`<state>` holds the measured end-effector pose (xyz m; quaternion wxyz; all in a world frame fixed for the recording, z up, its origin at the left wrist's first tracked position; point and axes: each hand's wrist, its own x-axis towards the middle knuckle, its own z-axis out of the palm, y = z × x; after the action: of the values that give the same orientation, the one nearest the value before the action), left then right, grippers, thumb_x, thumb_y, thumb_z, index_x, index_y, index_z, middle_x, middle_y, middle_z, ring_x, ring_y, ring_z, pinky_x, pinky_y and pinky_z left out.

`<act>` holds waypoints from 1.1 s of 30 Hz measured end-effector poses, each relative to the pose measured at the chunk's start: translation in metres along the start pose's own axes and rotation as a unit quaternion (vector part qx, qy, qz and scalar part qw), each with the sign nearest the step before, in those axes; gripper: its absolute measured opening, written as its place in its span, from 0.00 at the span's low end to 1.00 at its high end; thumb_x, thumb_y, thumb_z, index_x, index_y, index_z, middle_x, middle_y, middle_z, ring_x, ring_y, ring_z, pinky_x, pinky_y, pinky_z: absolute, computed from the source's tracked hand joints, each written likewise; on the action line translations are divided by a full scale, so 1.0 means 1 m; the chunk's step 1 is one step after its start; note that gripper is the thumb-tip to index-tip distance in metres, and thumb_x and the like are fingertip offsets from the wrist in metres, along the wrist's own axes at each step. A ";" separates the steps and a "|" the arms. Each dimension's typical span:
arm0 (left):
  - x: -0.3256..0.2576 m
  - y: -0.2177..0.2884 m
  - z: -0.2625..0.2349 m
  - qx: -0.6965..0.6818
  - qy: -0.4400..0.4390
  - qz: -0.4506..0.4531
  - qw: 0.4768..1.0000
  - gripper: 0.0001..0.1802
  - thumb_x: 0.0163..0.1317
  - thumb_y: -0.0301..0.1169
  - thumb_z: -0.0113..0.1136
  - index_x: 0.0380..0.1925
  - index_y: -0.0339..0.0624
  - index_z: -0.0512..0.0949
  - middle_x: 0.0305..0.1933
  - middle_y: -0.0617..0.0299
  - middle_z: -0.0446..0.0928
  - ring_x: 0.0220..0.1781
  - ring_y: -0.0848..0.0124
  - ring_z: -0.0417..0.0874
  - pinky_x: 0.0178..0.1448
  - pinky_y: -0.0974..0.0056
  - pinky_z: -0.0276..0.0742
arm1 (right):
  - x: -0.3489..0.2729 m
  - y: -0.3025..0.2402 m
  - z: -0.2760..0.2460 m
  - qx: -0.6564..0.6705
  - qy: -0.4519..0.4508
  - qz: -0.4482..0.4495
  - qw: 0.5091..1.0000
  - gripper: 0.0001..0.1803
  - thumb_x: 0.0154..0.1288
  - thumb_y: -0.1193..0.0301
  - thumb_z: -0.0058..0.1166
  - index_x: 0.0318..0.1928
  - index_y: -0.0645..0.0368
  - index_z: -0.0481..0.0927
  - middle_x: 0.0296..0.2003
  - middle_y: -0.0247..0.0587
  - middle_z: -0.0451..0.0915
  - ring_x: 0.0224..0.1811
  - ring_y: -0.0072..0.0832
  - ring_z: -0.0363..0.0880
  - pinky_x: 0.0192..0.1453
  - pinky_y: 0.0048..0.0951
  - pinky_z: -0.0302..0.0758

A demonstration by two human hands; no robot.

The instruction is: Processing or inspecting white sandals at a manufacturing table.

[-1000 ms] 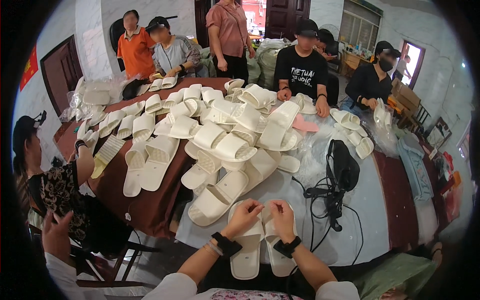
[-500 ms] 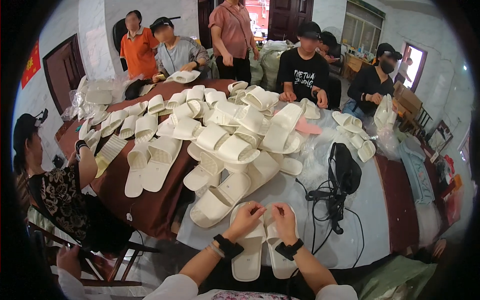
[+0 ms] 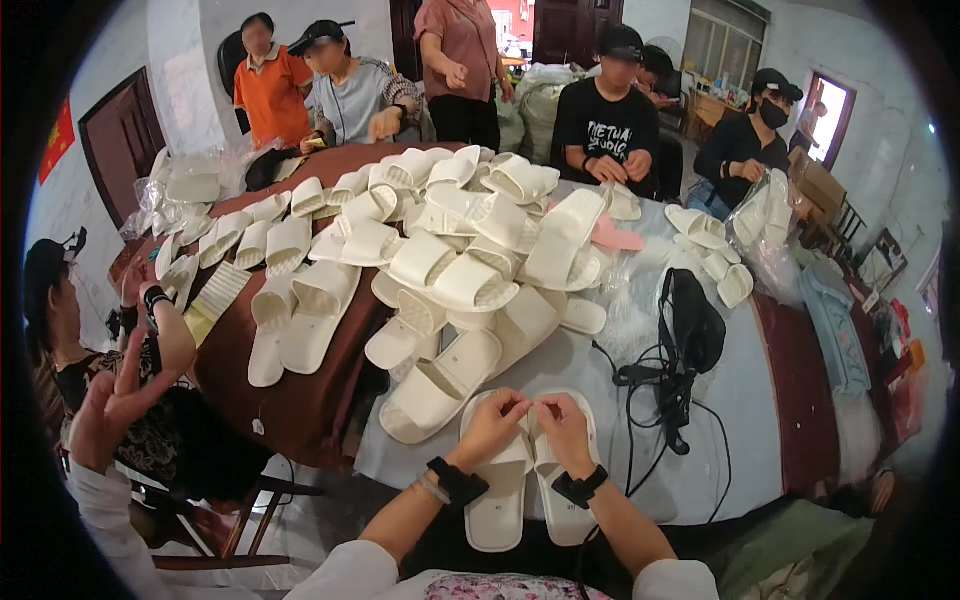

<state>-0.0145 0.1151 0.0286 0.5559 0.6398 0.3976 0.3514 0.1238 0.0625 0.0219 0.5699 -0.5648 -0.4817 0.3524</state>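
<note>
A pair of cream slide slippers, the left slipper (image 3: 496, 510) and the right slipper (image 3: 567, 512), lies side by side at the table's near edge, toes away from me. Over the left slipper's strap is my left hand (image 3: 495, 425), fingers bent and tips pressed together. My right hand (image 3: 563, 428) is curled the same way above the other strap. The fingertips of both hands nearly meet between the slippers; anything in them is too small to make out. Just beyond my left hand, another cream slipper (image 3: 440, 390) leans at the edge of the big slipper pile (image 3: 450, 255).
Black bag with straps and cords (image 3: 690, 335) lies to the right on the grey table cover (image 3: 640, 470). Clear plastic bags (image 3: 645, 290) sit behind it. Several co-workers stand or sit around the table. At lower left, another person's hand (image 3: 115, 415) is raised near my side.
My fingertips have come a little closer together over the slippers. At lower left, another person's hand has risen with fingers extended. A co-worker at the back has lifted a hand off a slipper.
</note>
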 end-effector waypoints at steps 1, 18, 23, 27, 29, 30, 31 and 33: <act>-0.002 -0.002 0.001 0.010 0.008 -0.016 1.000 0.09 0.60 0.32 0.55 0.34 0.36 0.75 0.29 0.67 0.73 0.31 0.79 0.70 0.36 0.72 0.67 | -0.003 0.000 0.000 0.000 0.000 0.005 1.000 0.06 0.61 0.73 0.51 0.36 0.63 0.75 0.30 0.33 0.75 0.30 0.17 0.70 0.36 0.19 0.69; 0.009 -0.003 0.003 0.010 0.021 -0.011 1.000 0.08 0.61 0.30 0.54 0.33 0.35 0.74 0.27 0.68 0.72 0.29 0.81 0.68 0.33 0.73 0.66 | 0.011 -0.005 -0.003 0.046 0.079 0.024 0.996 0.07 0.62 0.72 0.51 0.36 0.63 0.75 0.29 0.32 0.74 0.30 0.17 0.69 0.36 0.18 0.68; 0.006 -0.004 0.001 0.001 0.009 0.010 1.000 0.08 0.60 0.30 0.55 0.33 0.36 0.74 0.27 0.68 0.71 0.29 0.81 0.68 0.34 0.74 0.66 | 0.009 -0.005 -0.001 0.022 0.027 0.029 0.999 0.08 0.61 0.72 0.51 0.37 0.64 0.75 0.29 0.32 0.74 0.29 0.17 0.69 0.36 0.18 0.68; 0.000 -0.004 0.003 0.017 0.009 -0.006 1.000 0.08 0.60 0.30 0.55 0.33 0.35 0.74 0.27 0.68 0.71 0.30 0.81 0.68 0.34 0.74 0.66 | 0.004 -0.002 0.000 0.027 0.030 0.025 0.999 0.08 0.61 0.72 0.51 0.38 0.64 0.76 0.29 0.32 0.74 0.29 0.16 0.69 0.36 0.18 0.68; -0.001 -0.007 0.002 0.016 0.012 0.002 1.000 0.08 0.60 0.30 0.55 0.33 0.35 0.74 0.27 0.68 0.71 0.30 0.81 0.68 0.34 0.74 0.66 | 0.000 -0.009 0.002 -0.034 0.008 0.005 0.999 0.07 0.60 0.73 0.51 0.38 0.64 0.75 0.29 0.33 0.75 0.30 0.17 0.70 0.36 0.19 0.69; -0.001 -0.006 0.002 0.015 0.011 0.011 1.000 0.08 0.60 0.30 0.55 0.33 0.35 0.74 0.27 0.68 0.71 0.30 0.81 0.68 0.34 0.74 0.66 | -0.001 -0.008 0.001 -0.035 0.009 0.005 0.999 0.07 0.60 0.73 0.51 0.38 0.64 0.75 0.29 0.33 0.75 0.30 0.17 0.70 0.36 0.19 0.69; -0.001 -0.005 0.002 0.015 0.010 0.011 1.000 0.08 0.60 0.30 0.55 0.33 0.35 0.74 0.27 0.68 0.71 0.30 0.81 0.68 0.34 0.74 0.66 | 0.000 -0.005 -0.002 0.014 0.037 0.024 0.999 0.07 0.61 0.74 0.51 0.38 0.64 0.75 0.30 0.33 0.75 0.31 0.18 0.70 0.37 0.20 0.69; -0.002 -0.001 0.003 0.007 0.007 -0.002 1.000 0.08 0.60 0.30 0.55 0.33 0.35 0.74 0.27 0.67 0.71 0.30 0.80 0.68 0.34 0.74 0.66 | 0.001 0.001 -0.003 0.063 0.065 0.043 0.995 0.07 0.61 0.74 0.51 0.38 0.64 0.75 0.31 0.34 0.76 0.31 0.18 0.71 0.37 0.20 0.69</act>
<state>-0.0127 0.1121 0.0267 0.5492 0.6402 0.4053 0.3525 0.1271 0.0622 0.0218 0.6186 -0.5697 -0.3955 0.3692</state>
